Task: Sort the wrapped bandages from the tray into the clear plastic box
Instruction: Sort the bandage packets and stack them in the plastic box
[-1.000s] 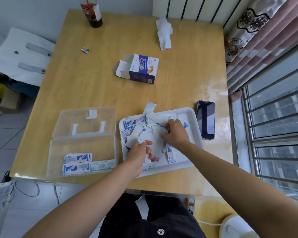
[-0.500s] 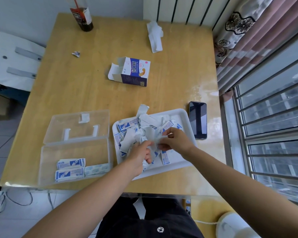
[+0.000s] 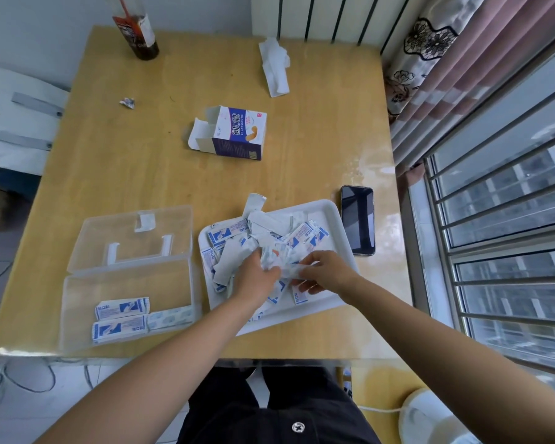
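Note:
A white tray [image 3: 329, 210] holds a heap of wrapped bandages [image 3: 229, 233] and loose white paper scraps [image 3: 271, 224]. Both hands are over the heap's middle. My left hand [image 3: 258, 278] grips a crumpled wad of white wrappers [image 3: 269, 259]. My right hand [image 3: 326, 272] pinches a white strip [image 3: 293, 270] that runs toward the left hand. Left of the tray lies the clear plastic box [image 3: 77, 283], lid open, with three wrapped bandages [image 3: 122, 308] along its near wall.
A black phone [image 3: 357, 219] lies just right of the tray. Farther back are an open bandage carton [image 3: 234, 133], a crumpled tissue [image 3: 274, 67], a small wrapper scrap [image 3: 128, 102] and a dark drink bottle [image 3: 138, 30]. A window with bars runs along the right.
Both hands have drawn together at the tray's middle and toward me, the left gathering a wad of wrappers, the right pulling a white strip. The camera view shifted slightly.

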